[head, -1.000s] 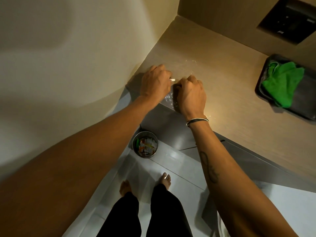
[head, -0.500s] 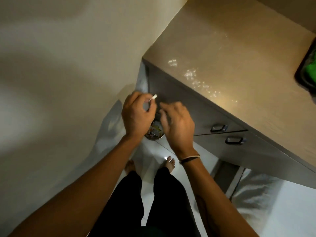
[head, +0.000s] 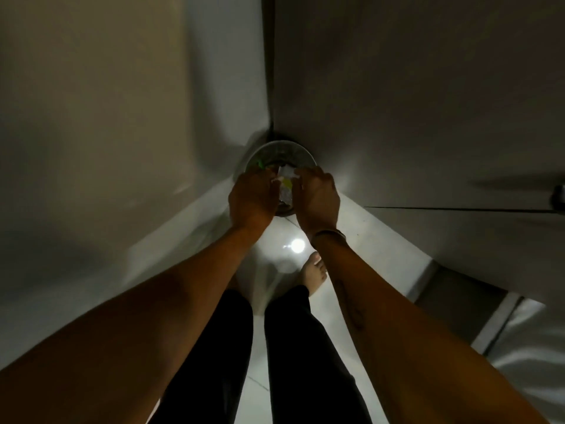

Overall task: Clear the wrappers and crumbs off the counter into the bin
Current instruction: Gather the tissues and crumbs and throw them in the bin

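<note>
Both hands — left hand, right hand — over round bin, wrappers between.

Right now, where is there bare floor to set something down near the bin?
Free: pale tile right of the bin, along the cabinet base. Crowded: above the bin, under left hand and right hand; foot and legs behind.

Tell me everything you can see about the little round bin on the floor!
The bin is small and round, with a shiny, metal-looking rim. It stands upright on the pale floor, tucked into the corner between wall and cabinet. Inside lie crumpled wrappers, white, yellow and green. The left hand and right hand hover over its near half, hiding it; whether they touch it cannot be told.
</note>
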